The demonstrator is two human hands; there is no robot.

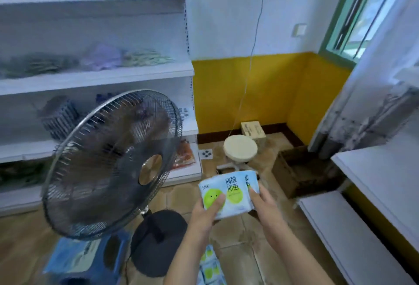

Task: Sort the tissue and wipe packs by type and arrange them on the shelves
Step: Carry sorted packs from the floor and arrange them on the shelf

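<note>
Two hands are holding a light-blue wipe pack [229,192] with green circles and printed characters above the tiled floor [244,239], in the lower middle of the view. The left hand [205,214] is gripping the pack's left end, its thumb lying across the front over a green circle, while the right hand [264,205] is grasping the right end with the thumb pressing on the front face; how many packs are in the bundle cannot be told. More packs [210,266] of the same print are lying on the floor just below the forearms, at the bottom edge of the frame. A standing fan [113,162] with a dark cage and round black base is rising to the left of the hands, partly blocking the white shelves [97,76] along the left wall. Those shelves are carrying blurred goods: red packets along the top shelf's front edge, grey and lilac bundles on the middle one, a dark basket lower down. A blue stool [90,259] is sitting at the fan's foot. Beyond the pack, a round cream stool [240,148] and a small cardboard box [252,130] are standing near the yellow-and-white wall's corner. An open brown carton [301,171] is resting against the white shelf unit [362,228] at the right edge.
</note>
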